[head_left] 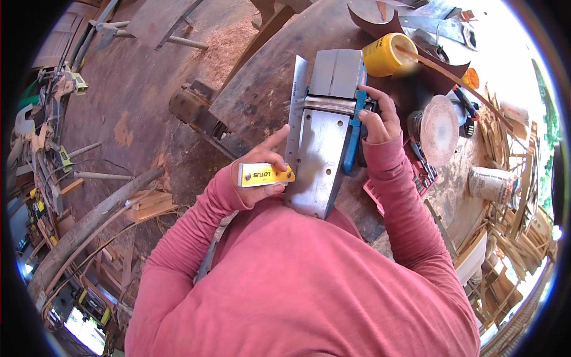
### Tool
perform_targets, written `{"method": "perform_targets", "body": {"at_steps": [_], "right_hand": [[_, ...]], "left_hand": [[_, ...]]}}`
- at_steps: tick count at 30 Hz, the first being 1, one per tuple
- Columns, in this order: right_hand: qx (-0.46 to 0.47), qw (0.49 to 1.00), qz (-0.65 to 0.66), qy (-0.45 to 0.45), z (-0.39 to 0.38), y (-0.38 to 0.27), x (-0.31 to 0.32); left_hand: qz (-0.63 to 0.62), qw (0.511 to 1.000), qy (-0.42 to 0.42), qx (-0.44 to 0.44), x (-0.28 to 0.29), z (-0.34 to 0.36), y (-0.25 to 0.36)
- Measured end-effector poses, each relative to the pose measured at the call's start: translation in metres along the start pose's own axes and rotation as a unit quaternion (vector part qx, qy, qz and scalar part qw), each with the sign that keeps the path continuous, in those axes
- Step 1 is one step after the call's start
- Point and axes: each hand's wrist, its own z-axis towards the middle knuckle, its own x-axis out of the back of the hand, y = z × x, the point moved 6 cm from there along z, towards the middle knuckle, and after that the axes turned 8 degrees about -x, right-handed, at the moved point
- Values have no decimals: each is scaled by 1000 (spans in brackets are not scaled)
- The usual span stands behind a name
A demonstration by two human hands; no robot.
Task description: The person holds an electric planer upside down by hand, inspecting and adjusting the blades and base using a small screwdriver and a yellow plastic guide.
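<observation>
An electric hand planer [322,143] lies sole up in front of me, with its two metal plates and the blade drum between them facing upward. My left hand [263,154] is closed around the yellow and silver stock of a try square [250,175], its index finger stretched forward. The square's steel blade [296,98] runs along the left edge of the sole; whether it touches is hard to tell. My right hand [383,122] grips the planer's blue body from the right side, with thumb and fingers near the drum.
To the right stand a yellow tub [388,55] with a stick across it, a round disc [439,131] and a red tool case [428,178]. A handsaw [440,27] and curled sandpaper [372,24] lie farther off. A clamp-like metal block [196,107] sits left, near wood shavings [229,47].
</observation>
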Motion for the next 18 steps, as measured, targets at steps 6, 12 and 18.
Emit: {"method": "perform_targets", "body": {"at_steps": [6, 12, 18], "right_hand": [[141, 986, -90, -4, 2, 3, 1], [70, 997, -36, 4, 2, -5, 0], [74, 995, -69, 5, 2, 8, 1]], "left_hand": [[-37, 999, -16, -7, -5, 3, 0], [-27, 999, -36, -8, -2, 4, -2], [-29, 998, -47, -1, -2, 5, -3]]}}
